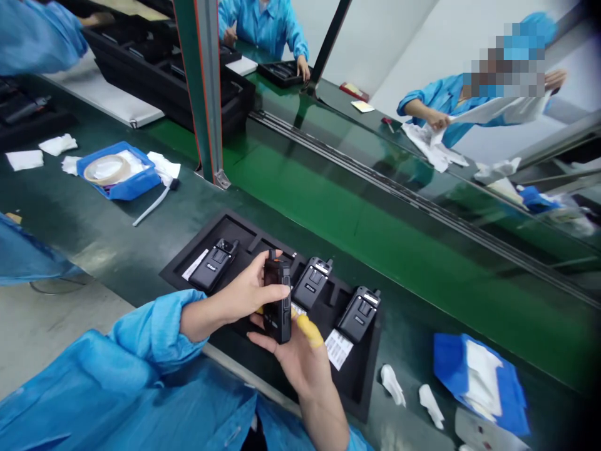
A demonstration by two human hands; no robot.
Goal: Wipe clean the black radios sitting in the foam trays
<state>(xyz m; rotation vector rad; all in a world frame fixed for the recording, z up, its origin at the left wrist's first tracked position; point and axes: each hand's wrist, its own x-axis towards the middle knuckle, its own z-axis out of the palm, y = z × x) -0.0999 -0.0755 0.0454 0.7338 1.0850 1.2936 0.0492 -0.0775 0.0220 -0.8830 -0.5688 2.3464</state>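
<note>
Both hands hold one small black handheld radio (pixel 277 300) upright over a black foam tray (pixel 235 228). My left hand (pixel 244 293) grips its side with thumb and fingers wrapped round it. My right hand (pixel 300 357), with a yellow finger cot on one finger, cups it from below. Three more black radios lie in the tray's slots: one at the left (pixel 213 264), one in the middle (pixel 312 282), one at the right (pixel 359 313). White labels (pixel 339 347) lie in the tray beside them.
A blue tray with a tape roll (pixel 110 169) and white wipes sit at the left. A blue box of white sheets (pixel 479 379) and two finger cots (pixel 392 383) lie at the right. A green post (pixel 204 94) stands ahead. Other people in blue coats work across the green belt.
</note>
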